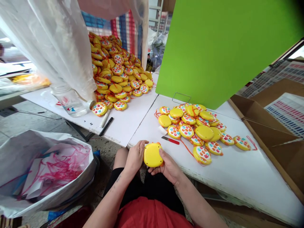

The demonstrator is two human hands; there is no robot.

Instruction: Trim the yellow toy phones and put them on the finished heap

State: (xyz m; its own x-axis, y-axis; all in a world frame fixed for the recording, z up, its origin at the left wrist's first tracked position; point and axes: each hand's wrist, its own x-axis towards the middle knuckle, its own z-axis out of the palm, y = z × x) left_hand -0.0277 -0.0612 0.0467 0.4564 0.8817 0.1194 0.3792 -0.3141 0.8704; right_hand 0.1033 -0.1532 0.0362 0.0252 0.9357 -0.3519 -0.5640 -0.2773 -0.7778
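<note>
The yellow toy [153, 155] is between the 2 hands, just off the near edge of the white table [142, 128] and above the lap. It touches both hands, so neither is nearer to it. The left hand [136, 155] lies along its left edge, fingers pointing to the far side; the right hand [169, 166] grips the right edge, thumb over the rim onto the upper face and the other fingers curled low around the near right side. The hands are apart from each other, with the toy bridging the gap.

Its plain yellow side, with small dark holes, faces up towards the head; the other face is hidden. The outline is almost round, and its long axis seems to run near to far, though that is hard to judge. 1 bit of orange shows at the far rim and another at the near right.

The loose pile of similar toys [204, 133] lies to the right and slightly far, so the right hand is the closer of the 2 to it. The red cutter [173, 140] lies between that pile and the held toy. The large heap [116, 79] stands far left, beyond the black pen [106, 126].
</note>
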